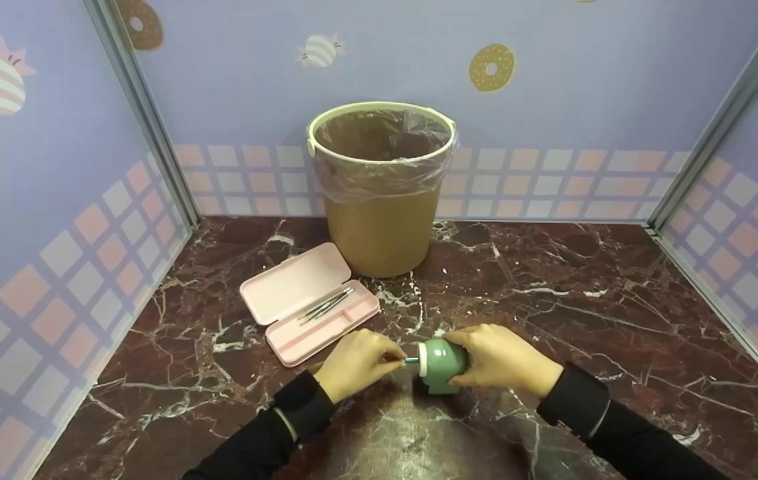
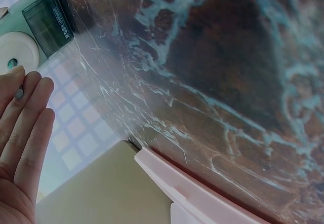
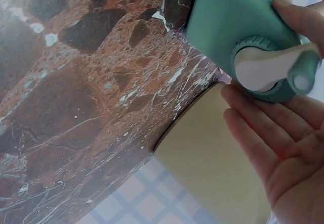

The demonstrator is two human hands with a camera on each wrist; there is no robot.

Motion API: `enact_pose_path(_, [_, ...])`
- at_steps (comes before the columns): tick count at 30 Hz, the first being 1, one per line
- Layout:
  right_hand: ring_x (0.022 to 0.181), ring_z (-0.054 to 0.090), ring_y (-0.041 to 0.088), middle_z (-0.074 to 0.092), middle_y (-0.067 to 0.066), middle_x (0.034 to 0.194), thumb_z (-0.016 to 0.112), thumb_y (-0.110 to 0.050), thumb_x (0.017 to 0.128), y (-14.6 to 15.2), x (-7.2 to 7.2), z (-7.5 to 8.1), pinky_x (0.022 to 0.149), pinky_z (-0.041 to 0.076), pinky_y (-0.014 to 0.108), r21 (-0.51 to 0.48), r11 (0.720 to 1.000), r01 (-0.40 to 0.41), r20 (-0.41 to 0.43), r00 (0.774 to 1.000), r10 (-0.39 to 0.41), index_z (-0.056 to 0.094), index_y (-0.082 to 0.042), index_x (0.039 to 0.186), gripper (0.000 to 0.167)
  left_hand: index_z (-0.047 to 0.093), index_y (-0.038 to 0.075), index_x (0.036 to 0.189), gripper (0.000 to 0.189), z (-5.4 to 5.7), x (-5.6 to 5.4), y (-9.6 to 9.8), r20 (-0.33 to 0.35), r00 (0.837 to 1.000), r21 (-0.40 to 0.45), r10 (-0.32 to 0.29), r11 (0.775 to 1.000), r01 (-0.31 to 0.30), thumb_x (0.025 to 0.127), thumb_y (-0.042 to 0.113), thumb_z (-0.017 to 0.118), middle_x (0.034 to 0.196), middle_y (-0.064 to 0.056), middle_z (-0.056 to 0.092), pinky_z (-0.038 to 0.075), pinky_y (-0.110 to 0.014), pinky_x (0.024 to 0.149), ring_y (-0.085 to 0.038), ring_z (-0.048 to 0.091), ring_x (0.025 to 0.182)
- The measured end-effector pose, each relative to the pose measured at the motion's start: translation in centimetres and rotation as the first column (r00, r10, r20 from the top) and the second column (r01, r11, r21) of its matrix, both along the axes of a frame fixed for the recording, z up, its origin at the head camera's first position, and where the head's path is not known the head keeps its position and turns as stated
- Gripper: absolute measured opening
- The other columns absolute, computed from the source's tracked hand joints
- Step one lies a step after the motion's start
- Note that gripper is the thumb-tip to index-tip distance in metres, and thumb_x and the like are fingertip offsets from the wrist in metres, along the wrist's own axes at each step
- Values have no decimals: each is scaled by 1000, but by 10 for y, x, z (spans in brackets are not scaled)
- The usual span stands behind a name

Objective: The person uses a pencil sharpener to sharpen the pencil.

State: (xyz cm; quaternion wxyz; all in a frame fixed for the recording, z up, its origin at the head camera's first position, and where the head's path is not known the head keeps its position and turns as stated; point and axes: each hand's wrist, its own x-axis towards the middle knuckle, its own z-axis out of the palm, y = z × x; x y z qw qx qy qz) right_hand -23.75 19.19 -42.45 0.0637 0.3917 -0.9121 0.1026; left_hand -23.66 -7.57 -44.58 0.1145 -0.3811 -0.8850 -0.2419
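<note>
A green hand-crank pencil sharpener (image 1: pixel 444 367) is on the marbled table, its white round front (image 2: pixel 23 49) facing my left hand (image 1: pixel 360 363). That hand pinches a short teal pencil (image 1: pixel 412 361) between thumb and fingers, its far end in the sharpener's hole. In the left wrist view the pencil's blunt end (image 2: pixel 19 94) shows below the fingertips. My right hand (image 1: pixel 504 357) grips the sharpener's body from the right, thumb on one side and fingers on the other. Beside those fingers is the crank (image 3: pixel 266 68) in the right wrist view. The pencil's tip is hidden inside.
Left of the hands lies an open pink pencil case (image 1: pixel 315 340) with several patterned pencils (image 1: pixel 327 307) in it. Behind it stands a tan bin (image 1: pixel 382 227) lined with a clear bag. Patterned panels (image 1: pixel 552 100) wall the table at the back and both sides.
</note>
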Motion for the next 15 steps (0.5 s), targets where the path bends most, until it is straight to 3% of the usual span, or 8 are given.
enact_pose_path(7, [79,73,14,78,3,100,90,-33,71,0,1,-2,69,59,29,-12,1000,-4,6,1000,5,70,-11,114,53,82,12,93,9,0,0,4,-4,1000,-18,1,1000,-1,86,17,81,91,-2,82,61,-26,74,-15,76,77])
enact_pose_path(15, [77,71,14,78,3,98,91,-34,71,0,1,0,68,58,28,-14,1000,7,9,1000,-6,70,-12,110,50,82,12,93,9,-1,-1,5,0,1000,-3,-3,1000,3,86,16,80,91,-2,81,61,-27,74,-15,75,77])
